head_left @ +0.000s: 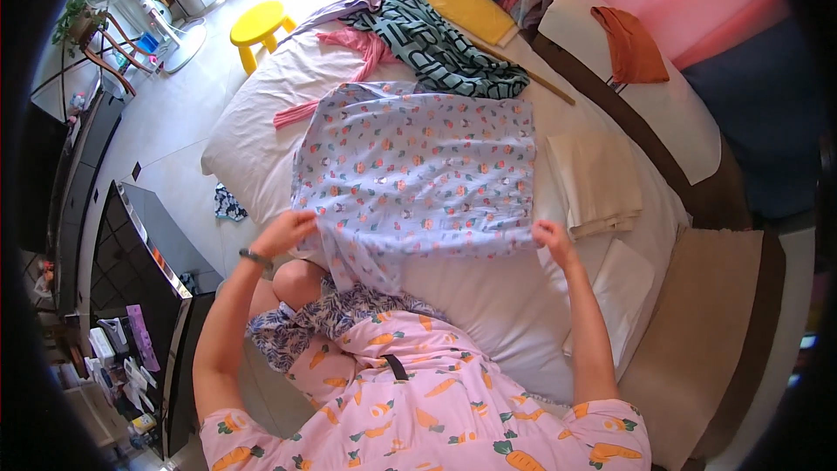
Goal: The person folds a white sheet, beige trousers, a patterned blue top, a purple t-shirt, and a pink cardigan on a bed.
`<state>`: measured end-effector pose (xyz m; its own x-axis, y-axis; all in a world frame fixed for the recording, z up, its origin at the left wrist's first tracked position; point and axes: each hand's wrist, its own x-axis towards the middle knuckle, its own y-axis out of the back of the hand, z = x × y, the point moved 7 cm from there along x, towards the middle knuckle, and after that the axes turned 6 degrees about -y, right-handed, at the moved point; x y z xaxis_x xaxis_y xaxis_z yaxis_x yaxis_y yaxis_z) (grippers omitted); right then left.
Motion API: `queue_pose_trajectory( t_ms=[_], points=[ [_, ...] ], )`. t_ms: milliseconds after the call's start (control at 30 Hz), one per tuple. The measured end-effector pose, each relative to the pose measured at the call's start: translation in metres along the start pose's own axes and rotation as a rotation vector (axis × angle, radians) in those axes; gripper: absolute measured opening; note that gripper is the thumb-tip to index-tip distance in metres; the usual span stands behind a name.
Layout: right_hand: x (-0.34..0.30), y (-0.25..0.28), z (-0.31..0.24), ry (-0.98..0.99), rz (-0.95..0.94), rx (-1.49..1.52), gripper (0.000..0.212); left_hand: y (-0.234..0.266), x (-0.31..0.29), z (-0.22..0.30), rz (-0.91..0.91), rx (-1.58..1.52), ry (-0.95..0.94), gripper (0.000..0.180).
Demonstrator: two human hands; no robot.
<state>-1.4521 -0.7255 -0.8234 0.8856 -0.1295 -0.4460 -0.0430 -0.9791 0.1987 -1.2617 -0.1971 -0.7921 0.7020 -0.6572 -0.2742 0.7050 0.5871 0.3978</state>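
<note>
Spread across the white-covered seat in front of me is a light blue cloth (pixel 418 161) printed with small red and orange figures; whether it is a garment cannot be told. My left hand (pixel 292 228) pinches its near left edge, with a dark band on the wrist. At the near right corner, my right hand (pixel 554 240) grips the same cloth with curled fingers. The near edge is drawn out between both hands, and a loose part hangs down toward my knee beside the left hand.
Beyond the cloth lie a pink striped cloth (pixel 370 52), a green-and-black patterned cloth (pixel 445 48) and a yellow folded piece (pixel 462 0). Folded beige fabric (pixel 597 179) is at right. A yellow stool (pixel 261 24), fan (pixel 161 22) and dark glossy table (pixel 144 296) stand left.
</note>
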Motion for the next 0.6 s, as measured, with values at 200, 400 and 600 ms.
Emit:
queue_pose_trajectory(
  t_ms=[200,400,600],
  points=[
    [0.086,0.025,0.029,-0.152,0.306,0.445,0.031,0.037,0.077,-0.018,0.24,-0.319,0.256,0.034],
    [0.064,0.006,0.042,-0.251,0.251,0.174,0.043,0.037,0.045,-0.027,0.445,-0.026,0.074,0.044],
    [0.049,0.01,0.0,0.054,0.756,-0.41,0.047,0.027,0.031,-0.019,0.71,0.595,-0.043,0.034]
  ],
)
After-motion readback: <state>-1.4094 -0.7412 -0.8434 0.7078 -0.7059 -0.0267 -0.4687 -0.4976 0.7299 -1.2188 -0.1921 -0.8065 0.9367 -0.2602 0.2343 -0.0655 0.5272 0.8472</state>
